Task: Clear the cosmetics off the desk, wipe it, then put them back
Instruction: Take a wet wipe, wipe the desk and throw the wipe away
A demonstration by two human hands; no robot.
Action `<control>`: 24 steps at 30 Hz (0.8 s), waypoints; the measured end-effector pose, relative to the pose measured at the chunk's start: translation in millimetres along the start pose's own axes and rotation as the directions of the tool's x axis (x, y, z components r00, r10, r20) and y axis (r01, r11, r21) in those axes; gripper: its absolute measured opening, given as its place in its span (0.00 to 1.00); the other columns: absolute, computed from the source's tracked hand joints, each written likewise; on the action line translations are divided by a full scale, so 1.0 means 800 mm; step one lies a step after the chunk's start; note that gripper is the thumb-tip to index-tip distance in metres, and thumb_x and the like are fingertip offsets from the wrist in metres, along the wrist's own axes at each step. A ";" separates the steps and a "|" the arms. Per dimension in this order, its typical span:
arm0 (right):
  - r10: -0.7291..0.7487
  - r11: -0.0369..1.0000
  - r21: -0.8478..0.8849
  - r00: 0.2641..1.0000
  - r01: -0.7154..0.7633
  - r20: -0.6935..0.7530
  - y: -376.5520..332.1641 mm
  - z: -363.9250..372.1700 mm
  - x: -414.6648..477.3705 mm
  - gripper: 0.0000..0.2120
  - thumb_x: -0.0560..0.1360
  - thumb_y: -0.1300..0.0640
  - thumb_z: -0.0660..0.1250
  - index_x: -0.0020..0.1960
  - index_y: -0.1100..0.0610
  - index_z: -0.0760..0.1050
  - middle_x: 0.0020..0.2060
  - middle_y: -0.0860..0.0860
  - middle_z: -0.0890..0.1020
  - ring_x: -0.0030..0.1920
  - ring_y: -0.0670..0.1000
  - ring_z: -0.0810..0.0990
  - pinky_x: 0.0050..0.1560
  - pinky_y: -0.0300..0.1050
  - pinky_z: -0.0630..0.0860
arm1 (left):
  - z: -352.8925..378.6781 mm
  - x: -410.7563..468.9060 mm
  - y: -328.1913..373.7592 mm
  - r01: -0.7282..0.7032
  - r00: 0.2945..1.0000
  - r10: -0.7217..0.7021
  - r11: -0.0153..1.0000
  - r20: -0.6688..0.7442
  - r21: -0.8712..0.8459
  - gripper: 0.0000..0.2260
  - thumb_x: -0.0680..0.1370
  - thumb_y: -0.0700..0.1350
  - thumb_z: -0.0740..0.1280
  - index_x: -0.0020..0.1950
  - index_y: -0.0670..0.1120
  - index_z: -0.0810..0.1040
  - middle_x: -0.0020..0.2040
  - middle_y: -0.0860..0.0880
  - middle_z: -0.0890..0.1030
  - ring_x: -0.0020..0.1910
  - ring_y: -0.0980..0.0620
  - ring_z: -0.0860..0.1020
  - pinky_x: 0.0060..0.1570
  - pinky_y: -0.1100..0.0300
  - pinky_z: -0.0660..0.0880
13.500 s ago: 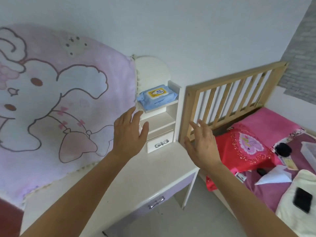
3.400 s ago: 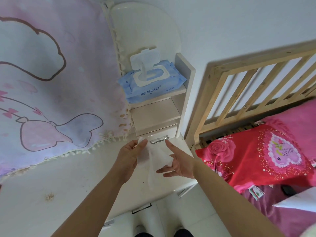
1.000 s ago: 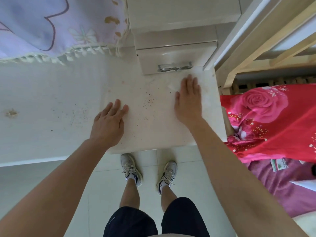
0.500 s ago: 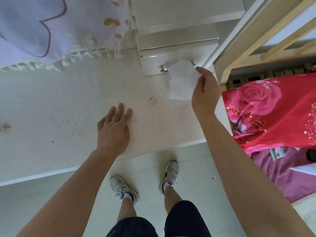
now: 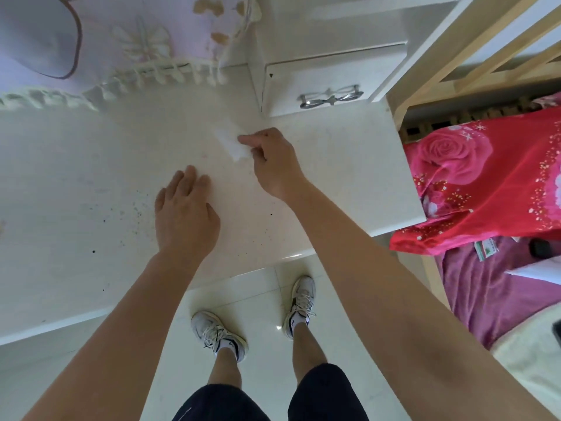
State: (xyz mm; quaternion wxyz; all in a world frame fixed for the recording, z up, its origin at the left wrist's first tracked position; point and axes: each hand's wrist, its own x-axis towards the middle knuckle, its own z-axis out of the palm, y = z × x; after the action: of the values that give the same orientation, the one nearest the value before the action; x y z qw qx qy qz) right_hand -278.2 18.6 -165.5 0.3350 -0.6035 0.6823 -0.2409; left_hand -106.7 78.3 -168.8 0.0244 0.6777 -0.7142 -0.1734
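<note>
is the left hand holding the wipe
No, the left hand rests flat on the desk; the right hand pinches the wipe.

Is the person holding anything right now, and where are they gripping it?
The right hand pinches a white wipe by one end. The left hand lies flat on the desk, holding nothing.

Right hand (image 5: 274, 165) pinching wipe (image 5: 231, 144)
</note>
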 end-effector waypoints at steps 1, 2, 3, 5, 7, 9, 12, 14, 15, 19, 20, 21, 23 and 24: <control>-0.008 0.997 0.073 0.995 0.016 -0.104 -0.003 -0.008 -0.005 0.21 0.77 0.70 0.57 0.63 0.58 0.79 0.57 0.55 0.75 0.56 0.51 0.76 0.58 0.29 0.67 | 0.000 0.001 -0.002 -0.010 1.000 0.010 1.000 0.018 0.014 0.21 0.78 0.38 0.57 0.72 0.42 0.70 0.76 0.43 0.64 0.76 0.42 0.61 0.73 0.43 0.58; -0.007 0.993 0.113 0.970 0.036 -0.245 0.000 -0.020 -0.010 0.22 0.75 0.72 0.57 0.61 0.58 0.81 0.55 0.55 0.75 0.54 0.49 0.75 0.57 0.25 0.66 | 0.000 0.003 -0.003 -0.016 1.000 0.015 1.000 0.025 0.025 0.21 0.78 0.38 0.57 0.72 0.43 0.70 0.76 0.43 0.64 0.76 0.42 0.61 0.73 0.43 0.59; 0.016 0.991 0.132 0.923 0.038 -0.383 0.008 -0.035 -0.014 0.23 0.73 0.73 0.57 0.60 0.59 0.81 0.53 0.55 0.74 0.52 0.47 0.75 0.57 0.24 0.65 | 0.000 0.004 -0.003 -0.018 1.000 0.017 0.999 0.025 0.031 0.21 0.78 0.39 0.57 0.72 0.42 0.71 0.76 0.43 0.65 0.75 0.41 0.62 0.73 0.43 0.59; 0.140 0.987 0.146 0.816 -0.069 -0.561 0.039 -0.066 -0.020 0.23 0.74 0.71 0.56 0.62 0.58 0.80 0.53 0.53 0.73 0.51 0.46 0.74 0.57 0.24 0.65 | -0.002 0.008 -0.001 -0.012 0.999 0.011 0.999 0.031 0.040 0.21 0.78 0.39 0.57 0.71 0.43 0.71 0.76 0.43 0.65 0.75 0.42 0.63 0.72 0.43 0.60; 0.273 0.957 0.100 0.730 -0.272 -0.627 0.074 -0.092 -0.029 0.23 0.76 0.70 0.55 0.66 0.56 0.77 0.56 0.53 0.71 0.54 0.50 0.74 0.57 0.30 0.67 | -0.003 0.009 -0.002 -0.019 0.998 0.016 0.998 0.053 0.065 0.21 0.79 0.40 0.57 0.72 0.43 0.70 0.76 0.44 0.65 0.75 0.42 0.62 0.72 0.44 0.61; 0.366 0.867 -0.057 0.709 -0.495 -0.604 0.102 -0.096 -0.041 0.25 0.78 0.70 0.55 0.72 0.54 0.72 0.61 0.56 0.70 0.59 0.56 0.71 0.59 0.40 0.68 | -0.004 0.008 -0.006 -0.049 0.997 0.043 0.994 0.065 0.094 0.21 0.78 0.40 0.57 0.72 0.43 0.70 0.76 0.45 0.65 0.75 0.42 0.62 0.70 0.44 0.62; 0.404 0.827 -0.161 0.769 -0.539 -0.496 0.104 -0.069 -0.051 0.28 0.76 0.70 0.56 0.74 0.55 0.67 0.65 0.57 0.68 0.60 0.59 0.68 0.55 0.41 0.63 | -0.006 0.008 -0.011 -0.048 0.997 0.043 0.994 0.058 0.093 0.21 0.78 0.40 0.57 0.71 0.45 0.71 0.76 0.47 0.66 0.74 0.43 0.64 0.69 0.44 0.62; 0.328 0.884 -0.180 0.846 -0.432 -0.419 0.082 -0.039 -0.049 0.28 0.75 0.71 0.56 0.73 0.55 0.68 0.64 0.57 0.68 0.59 0.59 0.68 0.52 0.39 0.62 | -0.007 0.009 -0.013 -0.042 0.999 0.040 0.997 0.032 0.062 0.20 0.78 0.39 0.58 0.70 0.46 0.74 0.74 0.48 0.69 0.74 0.44 0.66 0.67 0.44 0.63; 0.261 0.910 -0.214 0.891 -0.356 -0.373 0.066 -0.022 -0.048 0.29 0.74 0.72 0.56 0.73 0.56 0.69 0.63 0.57 0.69 0.58 0.59 0.68 0.52 0.40 0.64 | -0.007 0.009 -0.014 -0.045 0.999 0.044 0.998 0.017 0.046 0.20 0.78 0.38 0.59 0.69 0.47 0.75 0.73 0.48 0.70 0.73 0.44 0.67 0.66 0.44 0.64; -0.033 0.964 -0.267 0.997 0.014 -0.070 0.009 0.026 -0.041 0.28 0.73 0.72 0.57 0.71 0.59 0.71 0.61 0.59 0.71 0.57 0.62 0.70 0.58 0.50 0.70 | -0.009 0.009 -0.018 -0.051 0.999 0.051 0.998 0.006 0.026 0.19 0.78 0.38 0.60 0.68 0.47 0.76 0.73 0.49 0.71 0.72 0.44 0.68 0.66 0.44 0.65; -0.087 0.975 -0.209 0.996 0.078 -0.031 0.000 0.026 -0.040 0.26 0.74 0.72 0.57 0.70 0.59 0.72 0.62 0.59 0.72 0.58 0.61 0.70 0.60 0.49 0.70 | -0.009 0.010 -0.017 -0.047 0.999 0.047 0.999 0.013 0.026 0.20 0.78 0.38 0.60 0.69 0.48 0.76 0.73 0.49 0.71 0.73 0.45 0.68 0.66 0.44 0.64; -0.122 0.983 -0.145 0.991 0.113 -0.052 -0.004 0.020 -0.038 0.26 0.74 0.73 0.58 0.69 0.58 0.74 0.62 0.58 0.72 0.59 0.60 0.71 0.61 0.46 0.69 | -0.010 0.010 -0.016 -0.042 0.999 0.041 0.999 0.021 0.028 0.20 0.78 0.39 0.59 0.69 0.48 0.75 0.73 0.49 0.70 0.73 0.45 0.67 0.66 0.44 0.64; -0.117 0.992 -0.066 0.959 0.104 -0.257 0.001 -0.007 -0.037 0.27 0.71 0.75 0.57 0.66 0.58 0.77 0.61 0.58 0.74 0.58 0.58 0.72 0.61 0.40 0.68 | -0.010 0.010 -0.013 -0.031 0.999 0.029 0.999 0.033 0.035 0.20 0.78 0.39 0.58 0.70 0.48 0.75 0.74 0.50 0.69 0.74 0.46 0.66 0.67 0.45 0.63; -0.075 0.997 -0.057 0.920 0.058 -0.384 0.012 -0.025 -0.037 0.29 0.70 0.75 0.56 0.66 0.57 0.77 0.60 0.58 0.74 0.57 0.57 0.72 0.60 0.35 0.66 | -0.010 0.010 -0.012 -0.024 0.999 0.022 0.999 0.038 0.038 0.20 0.79 0.39 0.58 0.70 0.48 0.74 0.75 0.50 0.68 0.74 0.46 0.65 0.68 0.45 0.63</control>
State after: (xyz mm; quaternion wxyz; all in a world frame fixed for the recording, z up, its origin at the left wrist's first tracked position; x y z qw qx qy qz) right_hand -297.8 48.1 -154.6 0.1724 -0.5743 0.7191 -0.3511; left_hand -95.6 68.7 -165.6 0.0000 0.6663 -0.7255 -0.1723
